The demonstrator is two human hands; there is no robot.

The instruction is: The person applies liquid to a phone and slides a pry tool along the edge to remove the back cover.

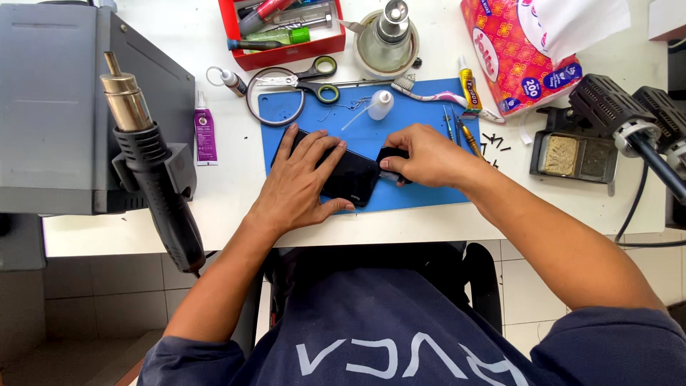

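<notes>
The black phone (350, 175) lies on the blue mat (429, 164), its long axis slanting from upper left to lower right. The left hand (304, 179) presses on it with fingers spread flat. The right hand (421, 154), just beside the phone's right end, pinches a small black piece (391, 154).

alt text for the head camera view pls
The left hand lies flat on a black phone on a blue mat, while the right hand grips a small black part beside it. Tools clutter the white table.

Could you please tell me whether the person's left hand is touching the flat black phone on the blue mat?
Touching. The head view shows the left hand spread flat on the flat black phone, fingers pressing its top, on the blue mat.
</notes>
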